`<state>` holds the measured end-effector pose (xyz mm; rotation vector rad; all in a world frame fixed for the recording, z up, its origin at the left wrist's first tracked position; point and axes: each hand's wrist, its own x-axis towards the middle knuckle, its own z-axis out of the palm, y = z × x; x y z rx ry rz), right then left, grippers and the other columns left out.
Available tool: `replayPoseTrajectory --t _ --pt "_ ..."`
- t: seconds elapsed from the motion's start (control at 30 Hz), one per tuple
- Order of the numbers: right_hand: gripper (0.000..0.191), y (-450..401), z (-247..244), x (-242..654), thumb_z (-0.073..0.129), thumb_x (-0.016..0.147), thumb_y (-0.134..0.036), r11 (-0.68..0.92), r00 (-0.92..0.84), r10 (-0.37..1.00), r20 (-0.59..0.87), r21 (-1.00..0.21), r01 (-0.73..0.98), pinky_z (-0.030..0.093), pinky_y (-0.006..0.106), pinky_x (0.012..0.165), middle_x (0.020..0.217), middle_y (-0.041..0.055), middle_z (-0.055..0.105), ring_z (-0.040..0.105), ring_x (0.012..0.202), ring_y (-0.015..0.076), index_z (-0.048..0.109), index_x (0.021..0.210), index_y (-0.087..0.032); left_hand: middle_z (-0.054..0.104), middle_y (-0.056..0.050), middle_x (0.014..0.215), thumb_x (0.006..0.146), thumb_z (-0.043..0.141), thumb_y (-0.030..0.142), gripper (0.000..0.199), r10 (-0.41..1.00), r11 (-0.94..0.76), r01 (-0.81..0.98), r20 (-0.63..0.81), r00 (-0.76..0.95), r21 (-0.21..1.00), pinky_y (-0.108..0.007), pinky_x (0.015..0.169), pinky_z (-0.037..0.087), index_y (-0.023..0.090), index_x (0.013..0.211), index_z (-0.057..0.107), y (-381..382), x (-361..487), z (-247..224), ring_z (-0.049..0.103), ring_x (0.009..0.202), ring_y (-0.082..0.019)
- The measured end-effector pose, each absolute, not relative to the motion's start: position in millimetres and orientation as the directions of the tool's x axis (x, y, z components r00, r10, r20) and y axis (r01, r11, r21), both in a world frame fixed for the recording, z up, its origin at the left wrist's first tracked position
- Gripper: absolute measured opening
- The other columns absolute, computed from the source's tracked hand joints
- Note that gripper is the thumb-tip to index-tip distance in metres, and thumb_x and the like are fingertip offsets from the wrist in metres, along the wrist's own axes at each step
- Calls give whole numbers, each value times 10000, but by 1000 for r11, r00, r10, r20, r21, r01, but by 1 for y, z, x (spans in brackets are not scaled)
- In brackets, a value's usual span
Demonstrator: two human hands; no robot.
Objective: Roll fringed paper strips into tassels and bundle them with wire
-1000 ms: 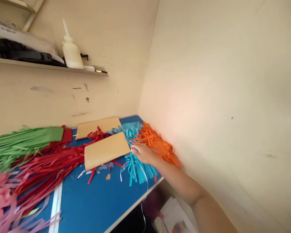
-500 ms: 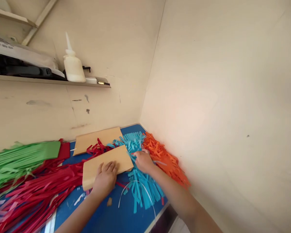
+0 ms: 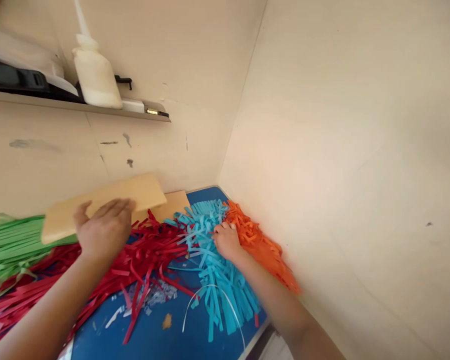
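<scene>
My left hand (image 3: 104, 231) holds a folded tan card (image 3: 105, 197), raised at the left near the wall. The card is slightly blurred, and the grip on its far side is hidden. My right hand (image 3: 227, 242) has its fingers curled into blue fringed paper (image 3: 225, 290), close to the orange fringed paper (image 3: 264, 250). Its fingertips are partly hidden among the strips. Red paper strips (image 3: 142, 255) spread below and to the right of the card. A second tan card (image 3: 174, 204) lies flat behind them.
Green fringed paper (image 3: 15, 245) lies at the far left. A thin white strip (image 3: 213, 286) arches over the blue table (image 3: 135, 340), beside clear plastic scraps (image 3: 159, 294). A white bottle (image 3: 97, 77) stands on a wall shelf (image 3: 60, 106). Walls meet at the table's back corner.
My left hand has carried the front tan card left and up, uncovering red strips and plastic scraps. My right hand stays at the blue fringe. The view has shifted slightly.
</scene>
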<state>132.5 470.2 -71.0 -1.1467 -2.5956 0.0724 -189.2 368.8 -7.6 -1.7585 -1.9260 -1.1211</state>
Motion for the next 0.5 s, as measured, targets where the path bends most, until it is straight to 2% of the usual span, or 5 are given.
replayPoseTrajectory --t 0.1,0.17,0.33,0.4,0.5 --pt "155 482 -66 146 633 896 -227 659 -609 750 258 -199 726 338 430 893 1006 63 729 544 1022 280 783 875 -258 513 -163 1446 881 456 240 417 743 -30 970 655 -140 241 -701 1101 160 150 1270 577 362 -157 -25 369 1384 -411" --pt "140 486 -60 156 640 911 -264 652 -598 756 267 -224 725 341 419 901 1084 40 721 541 1063 266 775 945 -276 524 -195 1427 878 463 221 432 779 -87 978 625 -53 192 -632 1094 260 152 1287 581 363 -131 -37 422 1350 -397" --pt "133 486 -45 158 667 905 -260 690 -638 723 264 -248 679 324 422 982 1175 8 701 522 1180 234 763 985 -307 653 -95 1288 892 483 178 376 792 -344 929 573 210 136 -458 1059 365 278 1212 653 386 -69 -52 546 1239 -270" --pt "142 481 -38 158 667 898 -237 696 -643 718 268 -254 672 336 424 993 1163 10 708 539 1174 229 766 971 -308 692 -70 1214 880 513 184 311 767 -395 908 595 241 142 -452 1056 366 292 1096 708 399 -54 -54 568 1205 -254" --pt "236 461 -25 162 581 934 -215 655 -560 749 353 -270 706 340 463 1026 1225 59 676 541 1184 249 734 1102 -278 736 -49 1059 867 547 217 208 728 -389 903 662 180 183 -437 1020 391 275 909 742 420 -47 -47 609 1114 -238"
